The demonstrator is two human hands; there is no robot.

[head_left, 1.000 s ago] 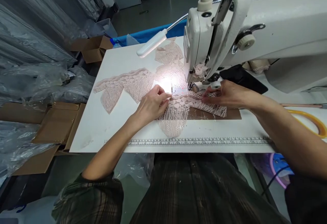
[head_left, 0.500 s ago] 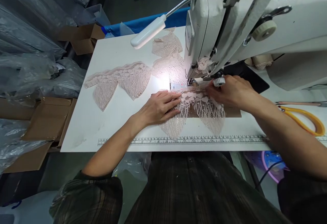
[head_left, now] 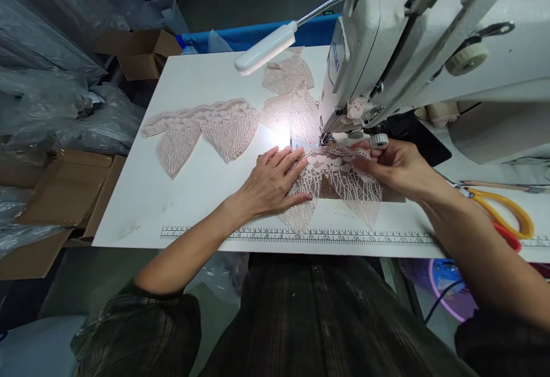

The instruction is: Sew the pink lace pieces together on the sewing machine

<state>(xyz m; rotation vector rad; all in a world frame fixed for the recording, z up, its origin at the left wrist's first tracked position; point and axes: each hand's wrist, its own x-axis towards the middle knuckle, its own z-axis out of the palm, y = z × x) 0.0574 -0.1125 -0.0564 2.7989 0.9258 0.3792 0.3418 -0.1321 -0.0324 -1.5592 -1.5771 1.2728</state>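
A pale pink lace piece lies under the needle area of a white sewing machine, its two pointed panels hanging toward me. My left hand rests flat on the lace's left part, fingers spread. At the lace's right end, my right hand pinches its upper edge between thumb and fingers, close to the presser foot. Another lace piece with two points lies flat to the left. More lace is spread behind the needle, brightly lit.
A lamp on a bendable neck shines over the table. A printed ruler runs along the front edge. Yellow-handled scissors lie at the right. Cardboard boxes and plastic bags stand left of the table.
My right thumb has shifted onto the lace's top, and its edge now shows lifted between the fingers. My left fingers have spread wider. The whole view has shifted slightly.
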